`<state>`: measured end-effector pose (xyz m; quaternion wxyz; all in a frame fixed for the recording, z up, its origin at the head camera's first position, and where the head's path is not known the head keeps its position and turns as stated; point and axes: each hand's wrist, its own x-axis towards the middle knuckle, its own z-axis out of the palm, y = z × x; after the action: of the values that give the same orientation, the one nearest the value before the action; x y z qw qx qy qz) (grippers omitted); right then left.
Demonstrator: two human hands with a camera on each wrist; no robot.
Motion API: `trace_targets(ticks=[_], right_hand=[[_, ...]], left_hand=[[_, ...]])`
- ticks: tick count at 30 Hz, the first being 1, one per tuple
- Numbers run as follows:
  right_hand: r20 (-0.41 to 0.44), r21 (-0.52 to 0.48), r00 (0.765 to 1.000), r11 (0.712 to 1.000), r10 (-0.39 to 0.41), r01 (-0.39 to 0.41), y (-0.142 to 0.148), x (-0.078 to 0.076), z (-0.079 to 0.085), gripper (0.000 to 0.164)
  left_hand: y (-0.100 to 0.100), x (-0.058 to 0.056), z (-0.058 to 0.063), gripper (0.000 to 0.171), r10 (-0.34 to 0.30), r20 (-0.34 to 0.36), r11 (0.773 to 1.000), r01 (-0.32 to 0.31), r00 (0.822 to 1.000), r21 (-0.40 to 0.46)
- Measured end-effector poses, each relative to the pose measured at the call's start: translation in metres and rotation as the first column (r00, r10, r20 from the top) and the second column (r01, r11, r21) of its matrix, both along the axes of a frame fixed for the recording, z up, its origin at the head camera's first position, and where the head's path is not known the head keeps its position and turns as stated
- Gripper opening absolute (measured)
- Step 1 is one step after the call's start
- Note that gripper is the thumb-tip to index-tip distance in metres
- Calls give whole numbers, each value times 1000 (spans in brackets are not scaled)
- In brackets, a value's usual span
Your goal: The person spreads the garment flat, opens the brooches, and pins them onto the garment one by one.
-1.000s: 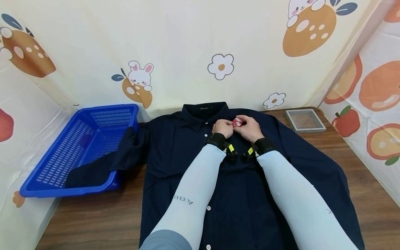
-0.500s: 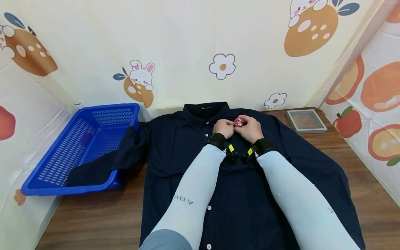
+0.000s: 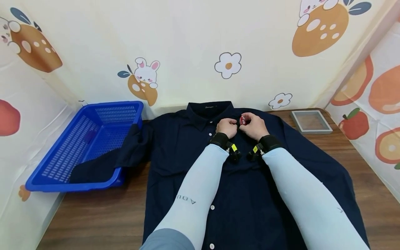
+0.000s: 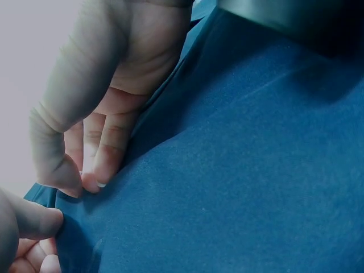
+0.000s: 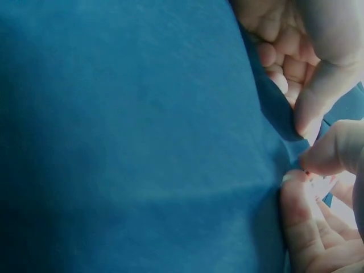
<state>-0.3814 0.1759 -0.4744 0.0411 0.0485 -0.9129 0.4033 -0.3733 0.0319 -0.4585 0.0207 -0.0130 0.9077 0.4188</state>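
A dark navy button-up shirt (image 3: pixel 187 156) lies spread front up, collar at the far side. Over its chest, right of the button line, my right hand (image 3: pixel 254 126) pinches a small round red-and-white badge (image 3: pixel 242 120), tilted so its face looks narrow. Just to the left, my left hand (image 3: pixel 227 127) pinches a fold of the shirt between thumb and fingers. The left wrist view shows those left fingertips (image 4: pixel 94 185) on the cloth edge. In the right wrist view, the right thumb and fingertips (image 5: pixel 296 199) meet at the cloth, with most of the badge hidden.
A blue perforated basket (image 3: pixel 75 187) stands at the left, with one shirt sleeve (image 3: pixel 93 169) draped into it. A small grey-framed box (image 3: pixel 312 121) sits at the back right of the wooden table (image 3: pixel 93 218). Printed curtains (image 3: pixel 187 52) hang behind and at both sides.
The left hand has drawn slightly away from the badge, leaving a small gap. The badge has turned more edge-on in the right hand. The head view has shifted a little.
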Motion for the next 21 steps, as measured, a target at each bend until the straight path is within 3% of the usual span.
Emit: trace_targets(ticks=[11, 21], right_hand=[[-44, 30, 999, 999, 21, -19, 2, -1, -2, 51], [-15, -33, 1000, 999, 26, -26, 4, -5, -7, 52]], left_hand=[[3, -12, -11, 21, -16, -11, 998, 16, 1000, -63], [1, -9, -11, 22, -6, -21, 998, 5, 1000, -59]])
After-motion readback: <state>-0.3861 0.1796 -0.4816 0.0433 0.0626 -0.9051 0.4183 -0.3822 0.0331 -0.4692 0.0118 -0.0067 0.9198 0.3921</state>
